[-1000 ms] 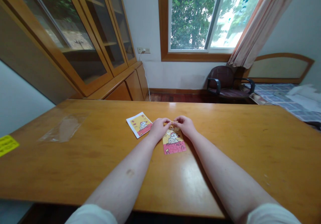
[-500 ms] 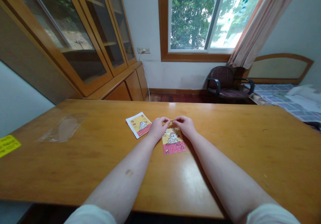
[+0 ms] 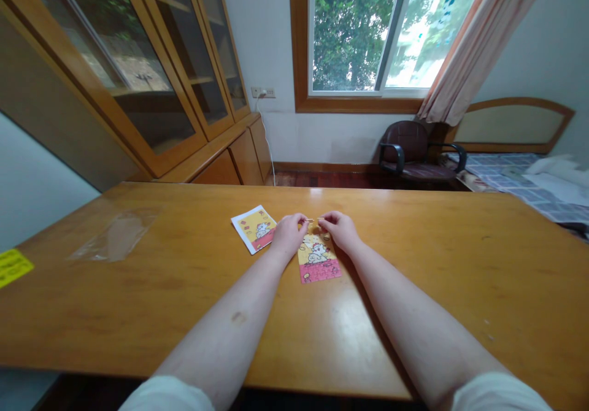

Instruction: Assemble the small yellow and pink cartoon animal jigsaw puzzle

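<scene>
Both hands meet at the far edge of the yellow-and-red cartoon jigsaw sheet (image 3: pixel 318 256) lying flat on the glossy wooden counter (image 3: pixel 414 264). Left hand (image 3: pixel 289 235) and right hand (image 3: pixel 339 229) each show a pinched grip on a small pale puzzle piece (image 3: pixel 311 221) between them. The sheet's long axis runs toward the person, equally near both hands. A white-bordered reference card (image 3: pixel 254 229) lies just left.

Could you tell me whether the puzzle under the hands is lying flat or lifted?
Flat: the puzzle lies on the table.
</scene>
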### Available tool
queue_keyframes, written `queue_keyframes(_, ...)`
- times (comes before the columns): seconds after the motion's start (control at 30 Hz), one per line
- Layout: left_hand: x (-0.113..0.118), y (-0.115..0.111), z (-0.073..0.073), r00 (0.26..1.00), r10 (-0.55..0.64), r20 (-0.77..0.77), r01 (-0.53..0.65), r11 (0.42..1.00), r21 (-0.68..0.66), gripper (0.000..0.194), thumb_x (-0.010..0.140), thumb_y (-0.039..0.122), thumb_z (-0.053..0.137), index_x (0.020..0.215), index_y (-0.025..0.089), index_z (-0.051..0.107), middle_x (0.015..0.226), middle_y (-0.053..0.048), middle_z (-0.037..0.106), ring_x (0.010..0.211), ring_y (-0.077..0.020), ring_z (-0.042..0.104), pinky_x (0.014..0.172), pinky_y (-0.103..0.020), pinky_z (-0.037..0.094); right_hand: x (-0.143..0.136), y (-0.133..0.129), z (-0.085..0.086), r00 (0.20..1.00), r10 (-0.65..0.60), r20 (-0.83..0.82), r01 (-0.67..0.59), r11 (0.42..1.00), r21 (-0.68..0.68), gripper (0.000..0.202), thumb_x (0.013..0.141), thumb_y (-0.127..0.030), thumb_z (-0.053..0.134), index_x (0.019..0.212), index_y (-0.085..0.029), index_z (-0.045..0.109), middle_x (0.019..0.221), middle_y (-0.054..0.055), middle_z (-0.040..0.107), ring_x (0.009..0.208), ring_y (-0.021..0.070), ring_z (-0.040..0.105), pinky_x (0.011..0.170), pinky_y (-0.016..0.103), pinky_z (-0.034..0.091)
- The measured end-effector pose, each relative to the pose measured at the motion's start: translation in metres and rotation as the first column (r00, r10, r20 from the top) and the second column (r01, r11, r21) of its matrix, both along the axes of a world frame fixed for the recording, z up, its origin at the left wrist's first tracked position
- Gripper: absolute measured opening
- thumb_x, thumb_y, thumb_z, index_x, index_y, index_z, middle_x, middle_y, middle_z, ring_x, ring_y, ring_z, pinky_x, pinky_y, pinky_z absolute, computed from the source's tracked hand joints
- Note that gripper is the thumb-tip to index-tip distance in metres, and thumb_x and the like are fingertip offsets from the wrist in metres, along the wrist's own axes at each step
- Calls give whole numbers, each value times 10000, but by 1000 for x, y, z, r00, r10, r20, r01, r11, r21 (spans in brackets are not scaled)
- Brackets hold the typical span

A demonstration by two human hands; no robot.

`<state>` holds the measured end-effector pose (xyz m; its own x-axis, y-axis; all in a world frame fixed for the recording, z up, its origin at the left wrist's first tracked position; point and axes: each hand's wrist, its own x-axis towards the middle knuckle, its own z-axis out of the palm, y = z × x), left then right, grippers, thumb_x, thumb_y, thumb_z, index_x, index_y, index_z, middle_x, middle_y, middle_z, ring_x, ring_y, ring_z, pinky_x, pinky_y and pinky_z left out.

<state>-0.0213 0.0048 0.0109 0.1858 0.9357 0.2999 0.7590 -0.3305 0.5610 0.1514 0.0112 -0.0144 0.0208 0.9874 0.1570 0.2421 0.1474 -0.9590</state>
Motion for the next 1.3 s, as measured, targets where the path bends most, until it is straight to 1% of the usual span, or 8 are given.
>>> queue_keyframes(0.1, 0, -1, 2, 1000, -1, -3, 1, 1000, -14, 159, 840, 267, 519, 875, 189, 653, 901, -59, 708, 884, -210, 623, 804, -327, 465, 2, 3, -3, 998, -40, -51, 38, 998, -40, 298, 653, -442, 666, 764, -168, 623, 644, 21, 648, 558, 152, 574, 566, 295, 467)
queue_keyframes(0.27, 1, -3, 2, 995, -83, -53, 80, 995, -57, 153, 824, 271, 527, 839, 202, 662, 874, -45, 709, 856, -203, 623, 770, -309, 465, 3, 2, -5, 994, -40, 106, 36, 998, 46, 241, 690, -415, 655, 751, -183, 627, 728, 26, 671, 673, 162, 600, 657, 296, 466)
queue_keyframes(0.53, 1, -2, 0, 995, -94, -45, 91, 994, -55, 204, 843, 325, 520, 834, 204, 684, 882, -46, 713, 876, -208, 622, 796, -319, 465, 2, -1, -1, 981, -46, 190, 28, 995, 96, 215, 741, -402, 625, 747, -187, 618, 690, 12, 647, 631, 145, 563, 623, 278, 444)
queue_keyframes(0.67, 1, -3, -1, 992, -121, -29, 118, 989, -94, 230, 834, 384, 548, 871, 209, 692, 910, -49, 714, 889, -206, 626, 807, -318, 472, 0, -2, 1, 994, 10, 110, -18, 997, 71, 201, 694, -377, 670, 716, -180, 636, 684, 18, 656, 641, 152, 579, 637, 285, 461)
queue_keyframes(0.83, 1, -2, -2, 995, -87, 54, 91, 991, -95, 231, 819, 295, 564, 997, 212, 683, 982, -50, 716, 946, -203, 627, 844, -311, 474, -2, -5, 0, 992, 129, -9, -129, 991, 26, 222, 675, -374, 709, 745, -169, 663, 706, 29, 682, 663, 159, 612, 664, 290, 486)
queue_keyframes(0.97, 0, -4, 2, 993, -118, -23, 116, 990, -77, 256, 830, 325, 549, 1007, 219, 701, 1022, -58, 710, 986, -226, 608, 894, -344, 453, -1, -2, -3, 996, 87, -20, -87, 996, 13, 246, 691, -377, 701, 816, -168, 668, 734, 33, 694, 673, 161, 626, 666, 291, 492)
queue_keyframes(1.13, -1, -7, 4, 966, -58, -253, 44, 997, -58, 279, 791, 354, 574, 996, 235, 720, 1036, -85, 692, 1015, -280, 571, 954, -423, 398, 6, 3, -5, 928, -16, 373, 7, 1000, 26, 87, 747, -279, 663, 757, -204, 706, 759, 38, 704, 715, 174, 619, 698, 305, 464)
queue_keyframes(1.3, 0, -6, 2, 943, -85, -321, 69, 996, -60, 225, 762, 340, 596, 911, 236, 730, 966, -87, 699, 981, -282, 577, 914, -401, 414, 7, 4, -5, 778, -44, 626, -98, 977, 191, 129, 791, -287, 657, 862, -229, 747, 959, 73, 706, 930, 222, 583, 872, 358, 405)
